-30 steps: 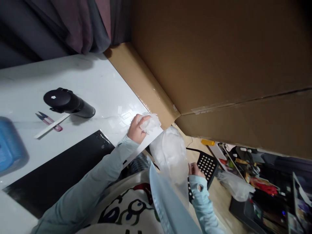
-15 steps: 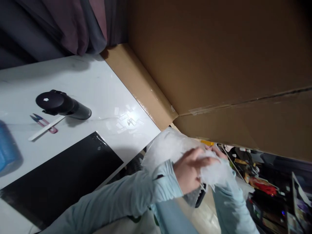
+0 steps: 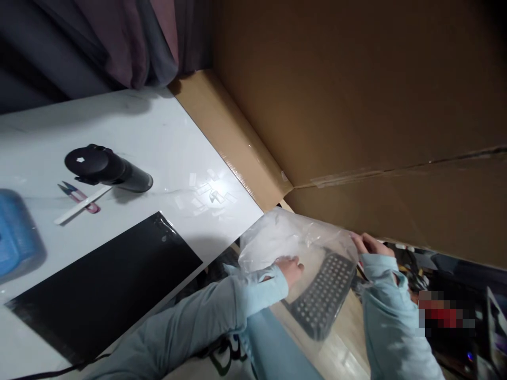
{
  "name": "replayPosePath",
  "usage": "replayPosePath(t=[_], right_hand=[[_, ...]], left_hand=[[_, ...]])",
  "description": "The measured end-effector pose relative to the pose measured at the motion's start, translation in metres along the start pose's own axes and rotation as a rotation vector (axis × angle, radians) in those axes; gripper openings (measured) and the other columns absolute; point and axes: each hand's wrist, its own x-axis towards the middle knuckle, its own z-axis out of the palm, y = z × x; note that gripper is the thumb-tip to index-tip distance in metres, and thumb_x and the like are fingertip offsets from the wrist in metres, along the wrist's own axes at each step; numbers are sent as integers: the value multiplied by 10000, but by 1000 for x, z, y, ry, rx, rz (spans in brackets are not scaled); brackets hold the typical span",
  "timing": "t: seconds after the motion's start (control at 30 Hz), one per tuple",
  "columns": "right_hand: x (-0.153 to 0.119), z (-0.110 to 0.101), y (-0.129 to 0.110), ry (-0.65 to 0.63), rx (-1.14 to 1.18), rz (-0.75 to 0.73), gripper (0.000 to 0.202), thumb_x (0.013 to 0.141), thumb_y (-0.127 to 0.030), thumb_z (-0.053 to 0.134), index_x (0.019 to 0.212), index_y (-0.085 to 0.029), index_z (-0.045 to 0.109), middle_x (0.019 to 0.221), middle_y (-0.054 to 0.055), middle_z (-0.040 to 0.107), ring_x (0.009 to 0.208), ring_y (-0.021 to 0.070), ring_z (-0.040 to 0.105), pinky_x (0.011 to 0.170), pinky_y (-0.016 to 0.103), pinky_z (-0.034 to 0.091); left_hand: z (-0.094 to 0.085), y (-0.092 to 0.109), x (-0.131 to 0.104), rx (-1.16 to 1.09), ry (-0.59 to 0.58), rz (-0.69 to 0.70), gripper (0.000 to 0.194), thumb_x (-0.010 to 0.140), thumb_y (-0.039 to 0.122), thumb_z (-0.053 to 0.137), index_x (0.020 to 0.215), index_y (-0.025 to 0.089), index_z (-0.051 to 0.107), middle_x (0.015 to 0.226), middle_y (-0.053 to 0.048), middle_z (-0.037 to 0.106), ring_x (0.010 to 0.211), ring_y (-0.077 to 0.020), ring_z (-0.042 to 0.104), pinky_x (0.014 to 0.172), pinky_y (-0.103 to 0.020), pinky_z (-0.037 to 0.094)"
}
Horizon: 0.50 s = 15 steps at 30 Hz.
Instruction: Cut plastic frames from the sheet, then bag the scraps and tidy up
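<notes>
A clear plastic bag (image 3: 312, 224) is spread out beyond the table's right corner, with whitish pieces (image 3: 273, 235) inside. My left hand (image 3: 291, 272) is at the bag's near side, fingers curled in against the film. At the far right corner my right hand (image 3: 372, 245) pinches the bag's edge. Between and below the hands is a dark grey tray-like thing (image 3: 325, 295) with rows of light round spots. Film appears to overlie part of it; whether it is in the bag or under it I cannot tell.
On the white table (image 3: 166, 148) are a black bottle (image 3: 114, 169), pink-handled thread snips (image 3: 89, 205), a white stick (image 3: 79, 208), a black sheet (image 3: 106, 285), a blue container (image 3: 16, 232) and small clear scraps (image 3: 214, 198). A tall cardboard wall (image 3: 356, 95) stands at the right.
My hands have come apart: the right has moved right and slightly up, the left slightly left and down. The bunched film has spread open, and the dark spotted thing shows far more.
</notes>
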Motion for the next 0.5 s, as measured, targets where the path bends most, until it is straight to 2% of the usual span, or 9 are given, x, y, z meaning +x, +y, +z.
replayPosePath(t=[0.07, 0.13, 0.2, 0.27, 0.3, 0.37, 0.4, 0.47, 0.5], right_hand=[[-2, -6, 5, -20, -59, -38, 678, 706, -873, 331, 495, -237, 434, 441, 4, 447, 406, 142, 399, 421, 269, 284], [-9, -14, 3, 8, -72, -152, 623, 742, -820, 381, 585, -236, 533, 494, 4, 502, 402, 143, 412, 417, 271, 309], [-14, -20, -14, 84, -34, -332, 529, 811, -722, 435, 793, -234, 637, 649, 21, 606, 454, 145, 486, 447, 274, 380], [-9, -18, -47, 94, 44, -489, 405, 875, -597, 488, 941, -240, 666, 779, 32, 664, 539, 139, 580, 519, 264, 464], [0, -13, -67, 45, 73, -547, 339, 896, -533, 514, 971, -243, 675, 804, 28, 680, 589, 133, 621, 577, 253, 503], [29, 9, -109, -184, -2, -611, 214, 911, -402, 561, 954, -238, 692, 836, 19, 710, 659, 120, 666, 634, 217, 526], [48, 26, -129, -242, -125, -550, 157, 910, -324, 572, 931, -232, 698, 828, 9, 717, 677, 116, 673, 642, 206, 526], [88, 64, -162, -258, -218, -531, 116, 896, -203, 595, 933, -188, 703, 827, 26, 721, 715, 126, 680, 670, 212, 531], [106, 84, -174, -248, -257, -537, 129, 907, -203, 598, 985, -167, 695, 903, 51, 722, 774, 141, 684, 705, 237, 541]], left_hand=[[-13, 6, -12, -21, -5, 26, 332, 810, 28, 543, 1076, 140, 707, 1068, -135, 709, 889, -279, 698, 708, -372, 556], [-32, 7, -27, -138, 97, 115, 248, 833, 101, 593, 1014, 211, 721, 1045, -54, 729, 864, -234, 701, 707, -325, 551], [-52, -4, -43, -398, 364, 245, 162, 897, 186, 575, 935, 251, 719, 974, 14, 742, 840, -173, 697, 742, -269, 544], [-71, -33, -57, -509, 582, 231, 184, 949, 258, 513, 985, 238, 692, 981, 3, 732, 898, -149, 687, 820, -240, 542], [-78, -55, -63, -500, 658, 160, 216, 959, 259, 474, 1009, 212, 679, 1025, -32, 718, 964, -165, 672, 888, -265, 532], [-84, -109, -77, -256, 892, -225, 178, 896, 288, 526, 977, 228, 673, 1088, -38, 690, 1071, -200, 631, 995, -324, 502], [-85, -139, -85, -211, 972, -388, 230, 861, 273, 546, 1046, 196, 659, 1179, -94, 649, 1182, -269, 569, 1077, -438, 440], [-80, -193, -104, -165, 1078, -611, 379, 815, 261, 560, 1164, 120, 601, 1305, -210, 534, 1298, -401, 433, 1099, -647, 319], [-76, -215, -113, -145, 1110, -695, 437, 808, 265, 563, 1213, 102, 568, 1354, -239, 475, 1328, -432, 378, 1094, -680, 291]])
